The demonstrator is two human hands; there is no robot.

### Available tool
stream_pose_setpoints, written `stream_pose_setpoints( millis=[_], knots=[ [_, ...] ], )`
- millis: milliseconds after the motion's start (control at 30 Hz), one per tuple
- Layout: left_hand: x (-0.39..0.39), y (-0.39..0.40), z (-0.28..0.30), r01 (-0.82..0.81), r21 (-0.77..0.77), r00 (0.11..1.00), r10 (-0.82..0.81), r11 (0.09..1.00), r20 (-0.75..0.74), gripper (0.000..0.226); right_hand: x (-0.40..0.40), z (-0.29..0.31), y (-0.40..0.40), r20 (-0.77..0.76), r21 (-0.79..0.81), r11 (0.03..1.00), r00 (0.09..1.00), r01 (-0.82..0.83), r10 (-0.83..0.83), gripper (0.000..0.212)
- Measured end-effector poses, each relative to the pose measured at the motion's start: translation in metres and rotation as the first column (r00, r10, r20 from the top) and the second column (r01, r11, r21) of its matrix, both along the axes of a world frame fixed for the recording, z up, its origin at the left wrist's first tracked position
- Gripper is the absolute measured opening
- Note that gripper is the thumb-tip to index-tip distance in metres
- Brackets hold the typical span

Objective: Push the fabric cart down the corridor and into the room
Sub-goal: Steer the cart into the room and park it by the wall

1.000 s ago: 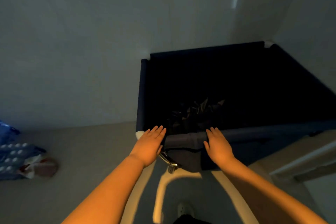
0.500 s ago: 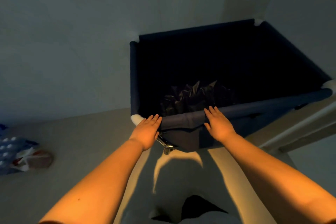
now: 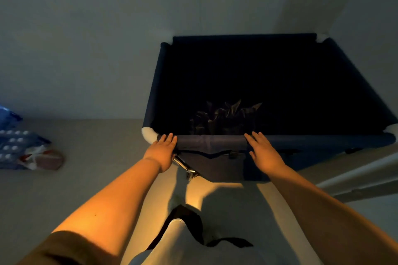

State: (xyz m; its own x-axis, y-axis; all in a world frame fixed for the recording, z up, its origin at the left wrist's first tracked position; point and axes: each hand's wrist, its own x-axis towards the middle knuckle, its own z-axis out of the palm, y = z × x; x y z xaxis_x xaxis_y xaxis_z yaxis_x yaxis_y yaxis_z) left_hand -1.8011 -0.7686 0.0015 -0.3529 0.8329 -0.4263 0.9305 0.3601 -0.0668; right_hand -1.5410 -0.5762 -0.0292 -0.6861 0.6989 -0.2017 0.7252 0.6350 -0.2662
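Note:
The dark blue fabric cart (image 3: 215,141) stands right in front of me, its far side close to the wall corner. White corner joints show at its near left (image 3: 149,133) and far right. Crumpled dark material (image 3: 226,117) lies inside near the front. My left hand (image 3: 162,150) lies flat on the near rail by the left corner, fingers straight over the rail. My right hand (image 3: 263,153) presses flat on the same rail further right, fingers also extended, not curled around it.
A pale wall (image 3: 107,38) rises just beyond the cart, with a corner at the upper right. A white door frame or threshold (image 3: 355,180) runs along the floor at the right. Blue packages and a bag (image 3: 23,150) lie on the floor at the left. A metal cart leg (image 3: 187,169) shows below the rail.
The cart has rolled forward and swung so its near rail now runs level across the view. Both hands stayed flat on the rail. My leg has stepped forward beneath.

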Motion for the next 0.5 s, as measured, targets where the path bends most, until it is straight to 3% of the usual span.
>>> stream_pose_setpoints(
  millis=[300, 500],
  knots=[
    [0.003, 0.014, 0.009, -0.039, -0.111, 0.999, 0.04, 0.993, 0.004, 0.061, 0.005, -0.003, 0.006, 0.01, -0.041, 0.999, 1.0, -0.028, 0.028, 0.059],
    [0.002, 0.015, 0.01, -0.05, -0.097, 0.997, 0.055, 0.994, 0.047, 0.064, -0.008, -0.001, 0.006, 0.023, -0.015, 1.0, 0.999, 0.028, -0.027, 0.064]
  ],
)
